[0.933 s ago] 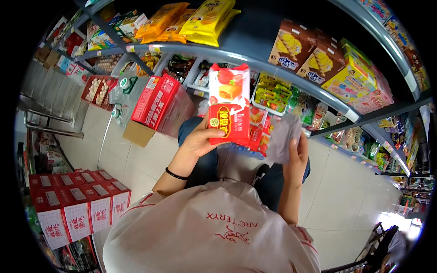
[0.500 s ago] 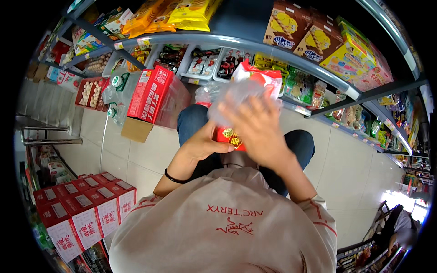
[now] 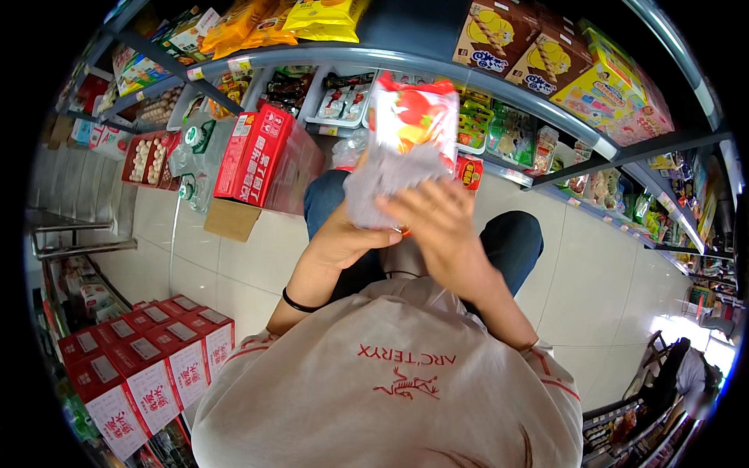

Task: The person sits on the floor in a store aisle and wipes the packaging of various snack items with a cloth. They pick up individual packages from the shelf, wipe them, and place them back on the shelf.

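Shelving [image 3: 390, 53] at twelve o'clock — left hand [image 3: 341, 240] grasping strawberry-printed packet [image 3: 415, 117]; right hand [image 3: 446, 226] over grey cloth [image 3: 396, 173], grip unclear — firm support, flat strokes advisable.

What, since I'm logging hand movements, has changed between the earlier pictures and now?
The right hand has moved leftward, bringing the grey cloth from beside the snack pack to across its lower front. The left hand still holds the pack near its lower end; no letting go shows. The red carton and yellow bags stayed put.
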`<state>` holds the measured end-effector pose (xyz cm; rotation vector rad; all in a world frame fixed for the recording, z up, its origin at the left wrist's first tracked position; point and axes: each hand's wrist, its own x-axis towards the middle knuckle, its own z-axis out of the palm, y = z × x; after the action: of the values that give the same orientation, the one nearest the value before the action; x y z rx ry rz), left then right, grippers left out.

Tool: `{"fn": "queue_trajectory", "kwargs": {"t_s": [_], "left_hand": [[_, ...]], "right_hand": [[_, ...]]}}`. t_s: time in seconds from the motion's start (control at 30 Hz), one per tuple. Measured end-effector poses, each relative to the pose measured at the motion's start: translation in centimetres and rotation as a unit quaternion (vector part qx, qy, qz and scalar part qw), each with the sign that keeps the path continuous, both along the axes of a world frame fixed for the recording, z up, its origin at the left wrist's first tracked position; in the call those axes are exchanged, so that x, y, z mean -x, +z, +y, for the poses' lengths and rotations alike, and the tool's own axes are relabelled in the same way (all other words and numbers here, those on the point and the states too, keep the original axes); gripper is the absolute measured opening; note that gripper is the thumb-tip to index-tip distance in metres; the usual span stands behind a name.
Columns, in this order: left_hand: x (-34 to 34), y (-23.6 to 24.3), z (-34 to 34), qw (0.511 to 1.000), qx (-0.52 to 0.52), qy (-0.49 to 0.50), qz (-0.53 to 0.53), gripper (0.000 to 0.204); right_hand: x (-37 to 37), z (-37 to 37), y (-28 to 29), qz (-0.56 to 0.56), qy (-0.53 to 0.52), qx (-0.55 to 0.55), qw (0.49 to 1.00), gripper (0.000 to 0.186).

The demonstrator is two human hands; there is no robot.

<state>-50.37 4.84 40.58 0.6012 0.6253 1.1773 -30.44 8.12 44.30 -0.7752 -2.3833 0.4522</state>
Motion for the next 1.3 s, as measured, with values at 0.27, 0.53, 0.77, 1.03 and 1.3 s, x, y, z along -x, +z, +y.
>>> {"fn": "queue_trajectory", "kwargs": {"t_s": [0.27,0.53,0.77,1.03,1.3], "left_hand": [[-2.4,2.7,0.2,0.999,-0.031,-0.008,-0.025,0.109],[0.4,-0.4,1.3,0.987,-0.01,0.1,-0.126,0.076],[0.2,0.6,2.6,0.995,0.007,0.083,-0.057,0.064],[-4.0,0.6,1.6,0.988,0.022,0.117,0.097,0.076],[-5.9,0.4,-0.1,0.987,-0.016,-0.047,0.154,0.07]], "right_hand": [[1.5,4.4,2.7,0.07,-0.124,-0.073,0.987,0.046],[-1.1,-1.0,-0.2,0.075,0.066,0.105,0.99,0.039],[-3.9,-1.0,-1.4,0.337,-0.176,0.363,0.85,0.029],[-1.2,-3.1,-0.6,0.245,-0.115,0.304,0.913,0.055],[-1.8,3.1,3.2,0.337,-0.071,0.221,0.913,0.056]]}}
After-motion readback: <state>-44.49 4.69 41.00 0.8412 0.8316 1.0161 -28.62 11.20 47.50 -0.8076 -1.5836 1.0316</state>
